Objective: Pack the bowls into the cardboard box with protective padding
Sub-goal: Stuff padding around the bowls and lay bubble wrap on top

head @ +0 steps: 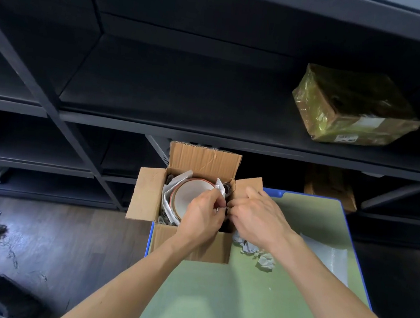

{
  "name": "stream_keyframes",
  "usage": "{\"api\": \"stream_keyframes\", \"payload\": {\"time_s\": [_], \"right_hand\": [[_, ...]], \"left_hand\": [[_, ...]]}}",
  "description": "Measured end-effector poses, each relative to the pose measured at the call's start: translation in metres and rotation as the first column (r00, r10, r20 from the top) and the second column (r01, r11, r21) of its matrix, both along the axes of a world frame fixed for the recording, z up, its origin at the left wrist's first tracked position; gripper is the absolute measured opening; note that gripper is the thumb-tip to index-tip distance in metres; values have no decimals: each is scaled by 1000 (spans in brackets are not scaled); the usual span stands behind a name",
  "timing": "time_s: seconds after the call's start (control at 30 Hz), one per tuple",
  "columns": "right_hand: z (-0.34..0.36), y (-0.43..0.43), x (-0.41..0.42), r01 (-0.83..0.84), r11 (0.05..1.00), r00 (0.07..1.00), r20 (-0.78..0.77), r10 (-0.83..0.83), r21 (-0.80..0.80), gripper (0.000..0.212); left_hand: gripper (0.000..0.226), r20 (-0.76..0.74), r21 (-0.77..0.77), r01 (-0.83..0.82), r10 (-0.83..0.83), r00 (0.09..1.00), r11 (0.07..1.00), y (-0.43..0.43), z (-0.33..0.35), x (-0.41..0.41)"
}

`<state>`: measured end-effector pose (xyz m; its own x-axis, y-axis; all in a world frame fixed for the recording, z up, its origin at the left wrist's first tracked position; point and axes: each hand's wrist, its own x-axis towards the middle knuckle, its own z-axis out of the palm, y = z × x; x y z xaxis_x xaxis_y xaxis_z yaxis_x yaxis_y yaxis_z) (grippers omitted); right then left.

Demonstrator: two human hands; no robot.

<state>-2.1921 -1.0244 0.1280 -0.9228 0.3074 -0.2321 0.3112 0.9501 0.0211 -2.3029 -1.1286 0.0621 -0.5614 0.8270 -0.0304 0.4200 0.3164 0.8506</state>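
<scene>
Cardboard box (191,243) open at green table's (239,306) far left corner, bowls (189,193) inside among white paper (169,193); left hand (202,215) and right hand (257,216) meet beside bowls' right edge, fingers curled, pinching small dark scrap (226,209)

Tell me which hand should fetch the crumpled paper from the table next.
Right, probably. The crumpled paper lies on the green table beside the cardboard box, just under the right hand's wrist. The left hand is over the bowls and would have to cross over.
</scene>
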Motion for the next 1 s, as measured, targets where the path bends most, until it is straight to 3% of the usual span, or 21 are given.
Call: {"api": "stream_keyframes", "payload": {"time_s": [0.27,0.47,0.63,0.77,0.9,1.0], "right_hand": [[13,9,9,21,995,996,-85,-29,-97,36],[3,4,16,-24,989,999,-26,20,-146,43],[-7,-8,17,-66,982,995,55,77,-176,43],[-4,-19,5,41,973,990,139,-9,-228,58],[-7,-30,-13,37,995,937,351,-4,-87,36],[-8,-34,-19,45,998,909,416,-20,-51,25]], "left_hand": [[11,-42,-13,77,-78,996,997,-13,6,-13],[24,-187,-87,191,-204,961,978,-21,9,-13],[17,-188,-121,185,-206,960,975,-15,11,-16],[19,-174,-134,177,-199,964,975,-17,8,-16],[26,-167,-150,209,-233,958,966,-17,3,-15],[33,-218,-211,268,-313,924,940,-8,5,-17]]}}
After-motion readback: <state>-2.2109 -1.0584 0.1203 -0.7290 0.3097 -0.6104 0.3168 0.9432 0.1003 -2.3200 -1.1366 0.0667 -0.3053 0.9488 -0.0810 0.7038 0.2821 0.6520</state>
